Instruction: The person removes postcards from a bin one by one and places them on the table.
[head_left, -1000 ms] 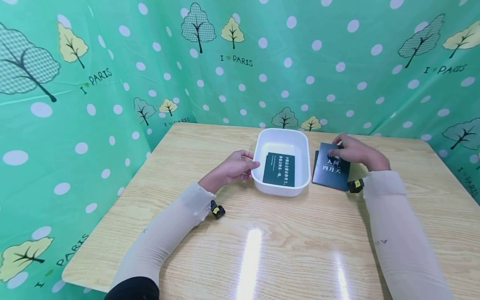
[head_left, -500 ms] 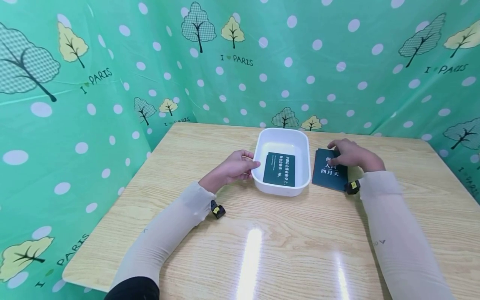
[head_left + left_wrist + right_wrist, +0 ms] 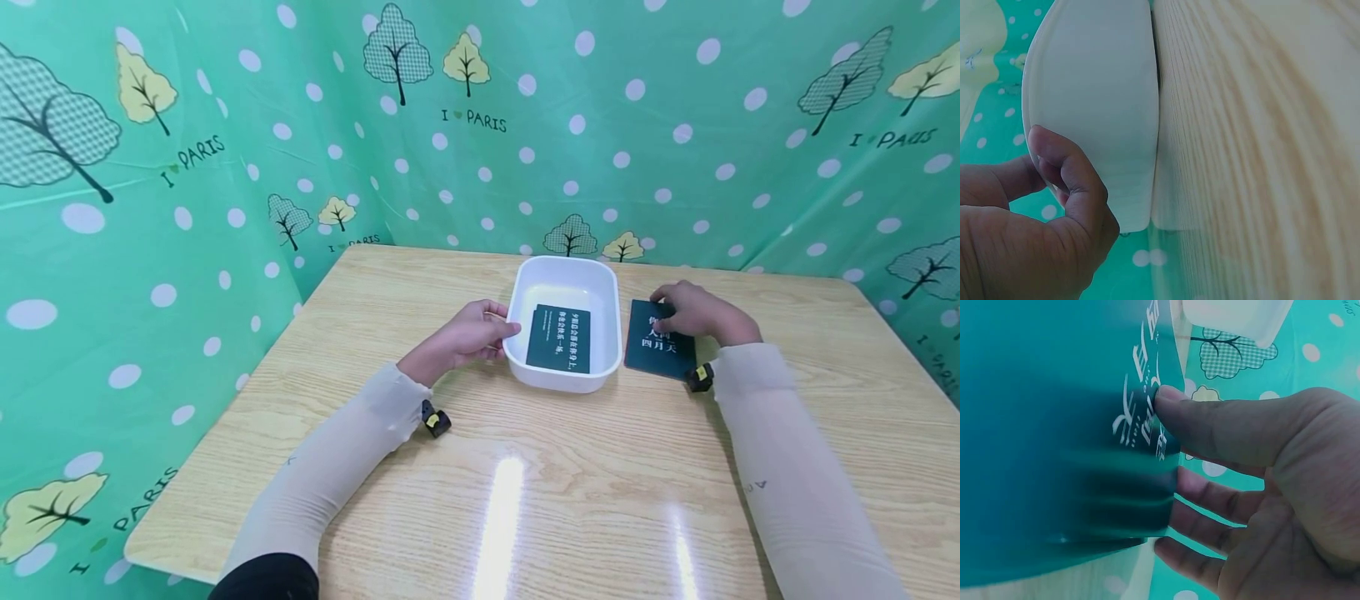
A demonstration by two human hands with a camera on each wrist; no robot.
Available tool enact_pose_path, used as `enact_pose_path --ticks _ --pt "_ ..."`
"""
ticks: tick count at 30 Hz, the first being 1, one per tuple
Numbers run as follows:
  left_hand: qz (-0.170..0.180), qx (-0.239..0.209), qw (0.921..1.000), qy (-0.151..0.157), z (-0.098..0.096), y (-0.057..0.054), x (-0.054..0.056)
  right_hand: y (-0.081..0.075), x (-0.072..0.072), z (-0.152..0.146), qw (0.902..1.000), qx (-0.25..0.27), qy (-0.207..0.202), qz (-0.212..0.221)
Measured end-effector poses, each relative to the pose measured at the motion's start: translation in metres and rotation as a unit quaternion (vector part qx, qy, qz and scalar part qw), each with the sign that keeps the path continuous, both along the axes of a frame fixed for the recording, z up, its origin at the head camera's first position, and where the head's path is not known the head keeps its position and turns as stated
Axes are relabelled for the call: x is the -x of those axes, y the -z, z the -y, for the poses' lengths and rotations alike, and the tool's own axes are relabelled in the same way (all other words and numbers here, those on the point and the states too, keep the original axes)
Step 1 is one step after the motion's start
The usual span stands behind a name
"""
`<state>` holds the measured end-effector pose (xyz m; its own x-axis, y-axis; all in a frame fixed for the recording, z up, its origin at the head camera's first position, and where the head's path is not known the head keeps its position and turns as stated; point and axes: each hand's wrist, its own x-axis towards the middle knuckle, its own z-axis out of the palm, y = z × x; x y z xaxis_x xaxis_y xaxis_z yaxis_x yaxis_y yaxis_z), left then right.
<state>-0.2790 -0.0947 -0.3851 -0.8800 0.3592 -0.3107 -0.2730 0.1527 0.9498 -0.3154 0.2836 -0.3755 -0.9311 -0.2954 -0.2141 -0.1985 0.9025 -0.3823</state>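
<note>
My left hand (image 3: 480, 329) grips the left rim of a white plastic tub (image 3: 566, 382), thumb over the rim and fingers against the outer wall. Inside the tub lies a dark green card (image 3: 547, 337) with white printed characters, its edges suggesting more than one layer. To the right of the tub, my right hand (image 3: 693, 310) pinches another dark green card (image 3: 660, 354) with larger white characters. In the right wrist view, the thumb presses on its printed face while the other fingers stand at its far edge. Whatever lies under this card is hidden.
The light wooden table (image 3: 600, 475) carries the tub and cards towards its back edge. Behind and to the left hangs a green dotted curtain (image 3: 525, 167) printed with trees. Each wrist wears a small black camera.
My right hand has lowered its card and drawn it slightly left. The edge of another card, visible beneath it one second ago, is now covered. My left hand and the tub have stayed put.
</note>
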Motion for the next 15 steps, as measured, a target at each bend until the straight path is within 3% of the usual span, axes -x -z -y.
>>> enact_pose_path --ticks 15 --pt "-0.004 0.002 1.0 0.001 -0.0003 0.0014 0.0009 0.001 -0.0008 0.0014 0.9999 0.01 0.005 0.012"
